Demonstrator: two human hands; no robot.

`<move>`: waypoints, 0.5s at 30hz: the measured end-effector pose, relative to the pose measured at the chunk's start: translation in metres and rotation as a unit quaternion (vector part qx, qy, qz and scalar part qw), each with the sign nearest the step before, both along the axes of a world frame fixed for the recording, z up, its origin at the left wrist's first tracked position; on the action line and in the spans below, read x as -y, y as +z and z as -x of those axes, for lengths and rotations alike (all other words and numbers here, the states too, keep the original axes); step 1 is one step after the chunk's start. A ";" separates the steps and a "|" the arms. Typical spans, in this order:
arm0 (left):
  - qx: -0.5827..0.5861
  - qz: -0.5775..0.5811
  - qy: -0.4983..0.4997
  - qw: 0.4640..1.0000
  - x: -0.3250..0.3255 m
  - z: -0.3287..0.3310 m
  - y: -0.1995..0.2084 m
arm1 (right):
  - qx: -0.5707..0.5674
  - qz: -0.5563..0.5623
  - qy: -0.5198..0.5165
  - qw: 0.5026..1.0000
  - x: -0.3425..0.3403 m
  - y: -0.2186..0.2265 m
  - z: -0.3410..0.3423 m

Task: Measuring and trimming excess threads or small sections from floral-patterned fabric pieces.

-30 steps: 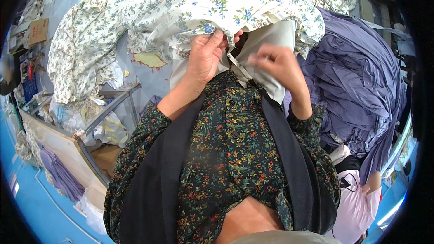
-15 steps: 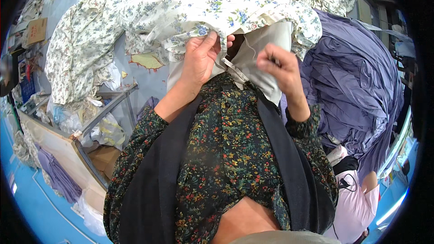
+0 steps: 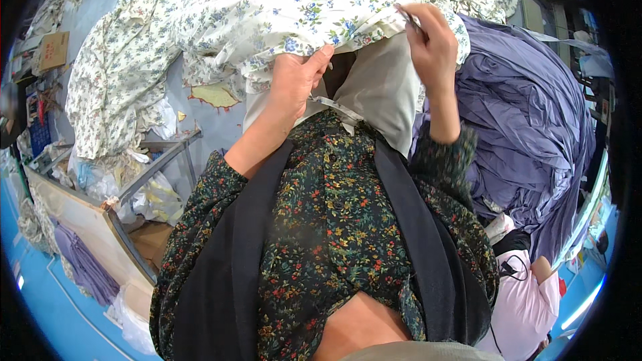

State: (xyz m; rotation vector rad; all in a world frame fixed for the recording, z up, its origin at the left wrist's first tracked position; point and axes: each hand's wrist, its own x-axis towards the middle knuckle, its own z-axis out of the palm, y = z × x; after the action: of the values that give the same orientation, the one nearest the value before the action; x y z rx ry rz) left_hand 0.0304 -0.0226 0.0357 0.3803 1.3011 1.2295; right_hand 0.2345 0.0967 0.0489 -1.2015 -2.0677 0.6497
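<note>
White cloth with blue and green flowers [image 3: 311,10] lies bunched across the work surface and hangs over my lap. My left hand [image 3: 293,83] is closed, pinching the near edge of this cloth between thumb and fingers. Further right, my right hand [image 3: 436,50] is raised over the cloth, its fingers wrapped round a small dark tool [image 3: 412,22] that looks like thread snips. Most of the tool is hidden in the palm. Whether the right fingertips also touch the cloth, I cannot tell. Pale grey fabric [image 3: 381,90] covers my lap below the hands.
A big heap of purple cloth [image 3: 521,120] stands at my right. On the left are a metal-framed bin [image 3: 157,170] with scraps and plastic bags, and a cardboard box [image 3: 53,50]. A person in pink [image 3: 525,301] is at the lower right.
My right hand has moved up and away from me, from above my lap to over the flowered cloth. The left hand keeps its pinch on the edge, its fingers now more closed.
</note>
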 end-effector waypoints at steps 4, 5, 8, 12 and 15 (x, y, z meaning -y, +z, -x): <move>-0.027 -0.058 -0.003 0.998 0.001 0.003 -0.001 | 0.117 -0.040 0.166 0.978 -0.047 -0.012 -0.001; -0.007 -0.067 -0.012 0.998 0.002 0.009 -0.004 | 0.117 -0.040 0.166 0.978 -0.049 -0.011 -0.005; 0.050 -0.060 0.013 0.997 0.010 0.014 -0.007 | 0.108 -0.148 0.141 0.973 -0.033 -0.001 -0.010; 0.107 0.003 0.006 0.994 0.008 0.004 -0.008 | 0.135 -0.186 -0.006 0.973 0.018 -0.002 -0.040; 0.121 -0.006 -0.016 0.992 0.014 0.004 -0.015 | 0.058 -0.046 0.001 0.997 0.038 -0.019 -0.044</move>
State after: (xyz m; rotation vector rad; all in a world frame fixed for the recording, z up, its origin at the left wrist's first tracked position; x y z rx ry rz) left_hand 0.0266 -0.0363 0.0210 0.2511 1.0754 1.2159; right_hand 0.2785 0.0590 0.0295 -1.2100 -2.1698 0.4905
